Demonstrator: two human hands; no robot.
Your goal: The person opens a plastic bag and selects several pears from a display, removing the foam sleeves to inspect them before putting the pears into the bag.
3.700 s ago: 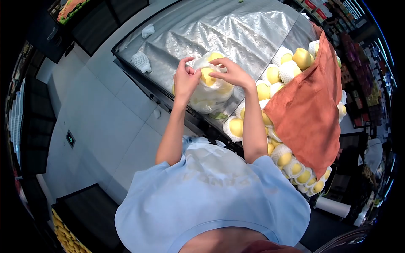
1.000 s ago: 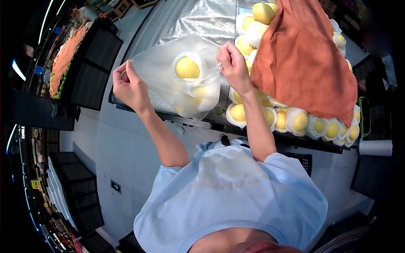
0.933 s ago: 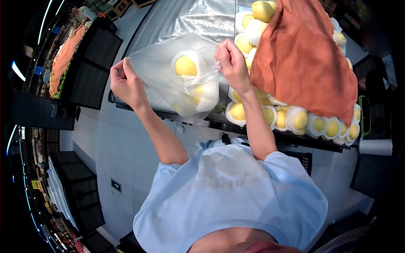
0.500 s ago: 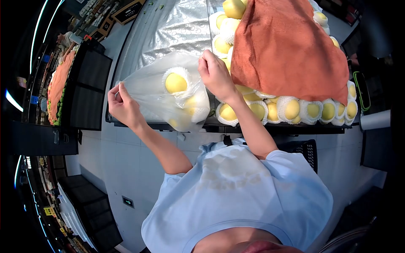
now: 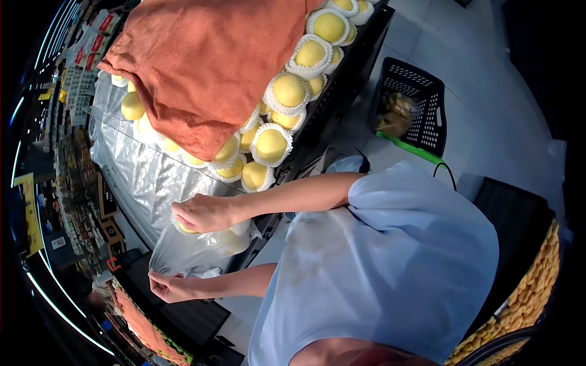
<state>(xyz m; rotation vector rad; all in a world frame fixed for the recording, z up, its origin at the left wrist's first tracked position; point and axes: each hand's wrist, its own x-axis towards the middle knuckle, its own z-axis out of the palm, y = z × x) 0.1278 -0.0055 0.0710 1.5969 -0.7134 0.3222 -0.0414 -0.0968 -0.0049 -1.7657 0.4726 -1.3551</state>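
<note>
My left hand [image 5: 166,287] pinches one edge of a clear plastic bag [image 5: 183,251] at the lower left of the view. Above it, my right hand [image 5: 204,213] is closed on the bag's upper side. Yellow fruit in white foam nets shows dimly through the plastic, and part of one fruit [image 5: 188,229] peeks out just below my right hand. The bag lies against the edge of the silver-lined display [image 5: 143,174].
Netted yellow fruits [image 5: 270,145] line the stand around an orange-red cloth [image 5: 207,67]. A black basket [image 5: 421,91] with a bagged item sits on the floor at the upper right. Shelves stand at the left; yellow produce [image 5: 525,293] is at the lower right.
The view has turned strongly, so the cloth and fruit now lie at the upper left and the black basket is in sight. Both hands still hold the bag, now nearer each other.
</note>
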